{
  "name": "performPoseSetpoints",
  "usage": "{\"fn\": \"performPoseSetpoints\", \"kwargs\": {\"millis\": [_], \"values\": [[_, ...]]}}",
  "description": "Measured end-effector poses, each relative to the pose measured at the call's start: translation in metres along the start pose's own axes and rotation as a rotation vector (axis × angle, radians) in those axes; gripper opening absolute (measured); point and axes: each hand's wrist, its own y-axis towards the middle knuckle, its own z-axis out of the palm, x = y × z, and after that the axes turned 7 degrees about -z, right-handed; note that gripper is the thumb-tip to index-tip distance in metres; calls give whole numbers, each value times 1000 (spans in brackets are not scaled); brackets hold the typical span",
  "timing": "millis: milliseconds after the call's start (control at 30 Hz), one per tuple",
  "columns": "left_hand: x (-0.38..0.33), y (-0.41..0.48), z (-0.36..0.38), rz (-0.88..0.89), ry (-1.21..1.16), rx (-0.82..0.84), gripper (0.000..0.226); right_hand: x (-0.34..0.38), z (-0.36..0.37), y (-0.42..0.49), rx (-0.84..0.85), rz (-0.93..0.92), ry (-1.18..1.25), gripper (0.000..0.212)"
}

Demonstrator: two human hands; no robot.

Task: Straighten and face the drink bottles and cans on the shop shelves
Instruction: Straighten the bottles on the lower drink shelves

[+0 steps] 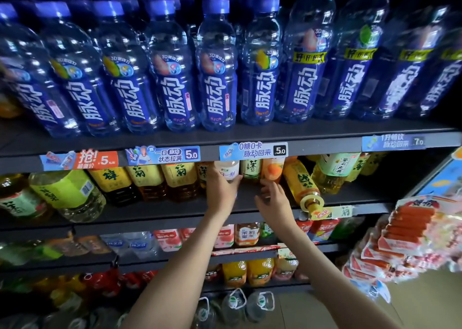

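The left hand (221, 191) is wrapped around the lower body of a white bottle (228, 170) on the second shelf (155, 211), fingers closed on it from the front and thumb side — a hold that suits turning the label outward or drawing the bottle to the shelf edge. Its top is hidden behind the price strip (253, 150), so whether it stands quite upright is hard to say. The right hand (271, 198) hovers just beside it, fingers loosely curled and apart, holding nothing; the fingertips sit just short of an orange bottle (273, 170), likely the next to be faced. Between the two hands stands a green tea bottle (250, 168). Further right of the free hand, a yellow bottle (303, 185) lies toppled with its cap hanging over the shelf edge — clearly not yet straightened. Above the hands, the blue bottles (217, 78) stand in an orderly row, labels forward.
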Motion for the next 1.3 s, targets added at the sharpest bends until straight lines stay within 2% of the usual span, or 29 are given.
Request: {"fn": "performPoseSetpoints", "kwargs": {"millis": [100,167,233,267,333,400,433,467,500,600,633,667,767,867,933,1000,1100,1133,1200,1267,1300], "values": [[-2,-15,6,-92,-28,-53,75,-21,-27,-13,-207,55,-224,35],[-3,-35,10,-231,2,-79,84,-37,-49,-17,-306,252,-331,44],[-3,-56,18,-286,57,-46,84,-49,-65,-20,-231,458,-381,63],[-3,-65,24,-263,75,-5,80,-50,-71,-21,-147,501,-382,70],[-5,-81,40,-139,88,123,68,-52,-75,-21,-17,458,-311,66],[-11,-89,57,29,127,235,56,-55,-79,-21,97,352,-406,51],[-13,-91,63,115,156,277,52,-58,-77,-18,96,318,-405,46],[-14,-92,72,215,181,306,50,-55,-78,-17,75,336,-358,43],[-13,-92,79,310,214,327,50,-53,-77,-17,134,388,-266,42],[-9,-85,100,536,331,320,59,-64,-81,-19,26,331,-116,42],[-9,-83,106,587,382,315,66,-69,-83,-21,-64,216,-205,39],[-8,-80,113,641,423,298,73,-69,-86,-22,-99,211,-165,38],[-21,-74,128,724,410,297,79,-64,-108,-17,-234,158,-48,37],[-41,-82,133,640,222,368,65,-56,-133,-5,-282,148,85,35],[-53,-93,133,479,94,447,64,-60,-142,-1,-289,140,157,37],[-62,-101,133,370,10,462,66,-67,-146,1,-248,136,207,46],[-69,-102,132,303,-2,417,72,-80,-152,2,-143,182,259,73],[-71,-100,132,285,-10,397,74,-81,-154,1,-123,193,314,72],[-77,-93,132,204,-36,358,76,-85,-154,2,-86,179,422,48],[-82,-84,135,138,-39,342,79,-87,-151,2,-29,138,413,22],[-83,-80,136,127,-12,328,82,-88,-147,2,-7,123,396,16]]}}
